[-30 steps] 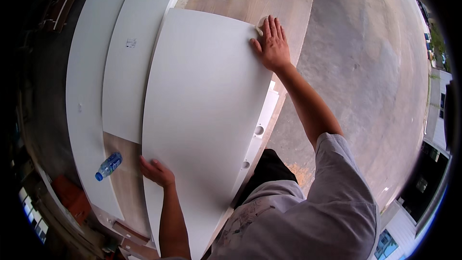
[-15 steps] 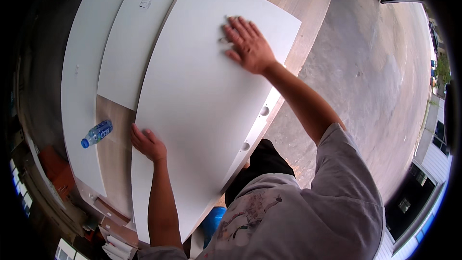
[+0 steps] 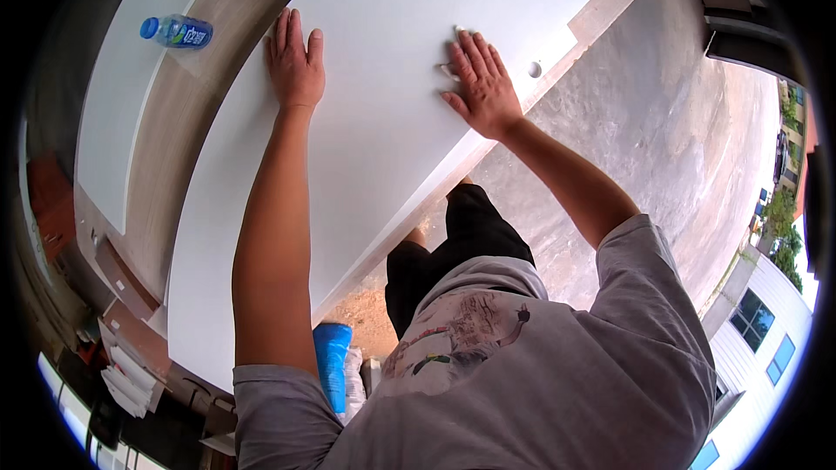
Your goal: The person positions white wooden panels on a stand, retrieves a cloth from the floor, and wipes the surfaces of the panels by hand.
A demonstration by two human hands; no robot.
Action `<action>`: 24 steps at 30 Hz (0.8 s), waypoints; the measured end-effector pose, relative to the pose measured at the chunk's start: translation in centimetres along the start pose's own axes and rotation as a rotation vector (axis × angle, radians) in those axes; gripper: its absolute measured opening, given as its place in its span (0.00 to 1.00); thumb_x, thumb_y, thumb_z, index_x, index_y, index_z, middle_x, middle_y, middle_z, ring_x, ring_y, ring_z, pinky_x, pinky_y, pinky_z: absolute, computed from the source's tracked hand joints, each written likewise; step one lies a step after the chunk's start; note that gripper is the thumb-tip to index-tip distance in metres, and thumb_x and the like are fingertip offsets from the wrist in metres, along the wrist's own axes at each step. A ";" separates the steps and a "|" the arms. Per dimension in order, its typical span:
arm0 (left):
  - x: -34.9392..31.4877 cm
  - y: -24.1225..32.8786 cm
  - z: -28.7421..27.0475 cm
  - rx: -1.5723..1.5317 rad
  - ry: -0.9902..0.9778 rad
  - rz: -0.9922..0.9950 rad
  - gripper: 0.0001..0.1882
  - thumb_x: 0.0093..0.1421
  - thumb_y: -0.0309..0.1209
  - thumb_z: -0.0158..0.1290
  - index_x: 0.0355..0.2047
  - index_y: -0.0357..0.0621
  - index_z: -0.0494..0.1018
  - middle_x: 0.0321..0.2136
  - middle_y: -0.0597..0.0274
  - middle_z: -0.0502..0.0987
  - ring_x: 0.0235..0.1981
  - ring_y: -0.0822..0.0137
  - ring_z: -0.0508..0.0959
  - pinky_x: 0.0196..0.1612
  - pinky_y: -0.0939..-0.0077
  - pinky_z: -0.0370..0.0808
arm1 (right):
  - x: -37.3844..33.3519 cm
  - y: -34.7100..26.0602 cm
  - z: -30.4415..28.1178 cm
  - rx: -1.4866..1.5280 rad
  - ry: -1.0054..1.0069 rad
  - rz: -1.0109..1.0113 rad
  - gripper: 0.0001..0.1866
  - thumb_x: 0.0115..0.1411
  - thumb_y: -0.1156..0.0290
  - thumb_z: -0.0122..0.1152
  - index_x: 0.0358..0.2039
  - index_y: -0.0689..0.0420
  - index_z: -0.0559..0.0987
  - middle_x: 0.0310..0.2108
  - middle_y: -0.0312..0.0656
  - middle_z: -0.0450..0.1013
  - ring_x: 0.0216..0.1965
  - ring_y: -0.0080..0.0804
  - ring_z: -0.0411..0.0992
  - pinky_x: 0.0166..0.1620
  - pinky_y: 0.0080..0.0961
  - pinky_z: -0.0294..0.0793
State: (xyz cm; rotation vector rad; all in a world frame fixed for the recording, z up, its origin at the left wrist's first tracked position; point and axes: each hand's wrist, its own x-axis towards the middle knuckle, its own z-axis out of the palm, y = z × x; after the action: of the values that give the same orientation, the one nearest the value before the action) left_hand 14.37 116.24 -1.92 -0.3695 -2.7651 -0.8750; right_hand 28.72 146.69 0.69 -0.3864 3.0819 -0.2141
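Observation:
A large white panel (image 3: 383, 122) lies slanting beneath both my arms. Along its left edge, my left hand (image 3: 296, 70) rests flat with its fingers stretched out and the thumb apart. On the panel's right part, my right hand (image 3: 484, 87) presses down on a small white cloth (image 3: 448, 70). Only bits of the cloth show, past the fingertips and beside the thumb; the rest is hidden under the fingers. Near the panel's right edge is a round hole (image 3: 535, 70), to the right of my right hand.
Left of the panel, a clear bottle with a blue cap (image 3: 178, 31) lies on its side by another white panel (image 3: 122, 104). Wood-grain board (image 3: 187, 70) shows between them. A blue bag (image 3: 332, 364) stands below the panel near my body. Concrete floor (image 3: 636, 122) stretches to the right.
The view has shifted, so the bottle and panels sit higher in the picture. My right hand has slid nearer along the panel with the cloth. My left hand stays by the panel's left edge.

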 end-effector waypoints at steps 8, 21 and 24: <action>-23.6 -12.1 -15.5 0.460 -0.050 -0.211 0.32 0.71 0.45 0.39 0.71 0.45 0.56 0.73 0.55 0.54 0.74 0.54 0.52 0.73 0.49 0.47 | -14.2 -38.2 5.4 0.482 -0.201 -0.724 0.42 0.60 0.42 0.59 0.66 0.56 0.66 0.74 0.43 0.51 0.76 0.41 0.42 0.76 0.45 0.35; -41.5 -19.9 -27.5 0.620 0.009 -0.513 0.36 0.74 0.52 0.31 0.73 0.39 0.50 0.73 0.46 0.50 0.73 0.45 0.52 0.72 0.47 0.48 | -3.9 -2.5 3.6 0.073 0.295 0.293 0.43 0.69 0.43 0.42 0.72 0.66 0.53 0.74 0.60 0.47 0.74 0.61 0.42 0.74 0.53 0.39; -42.2 -20.2 -28.3 0.614 0.013 -0.536 0.36 0.74 0.52 0.31 0.73 0.39 0.51 0.73 0.46 0.50 0.73 0.45 0.51 0.73 0.47 0.48 | -9.1 -17.8 4.4 0.261 0.046 0.089 0.46 0.66 0.44 0.48 0.73 0.63 0.48 0.75 0.56 0.43 0.76 0.59 0.39 0.74 0.54 0.38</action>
State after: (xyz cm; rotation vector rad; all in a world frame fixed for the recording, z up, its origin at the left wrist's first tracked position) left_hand 51.81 76.46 -1.85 0.4944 -2.9687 -0.0645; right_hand 42.07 131.25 -1.10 -0.2364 3.0488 -0.6218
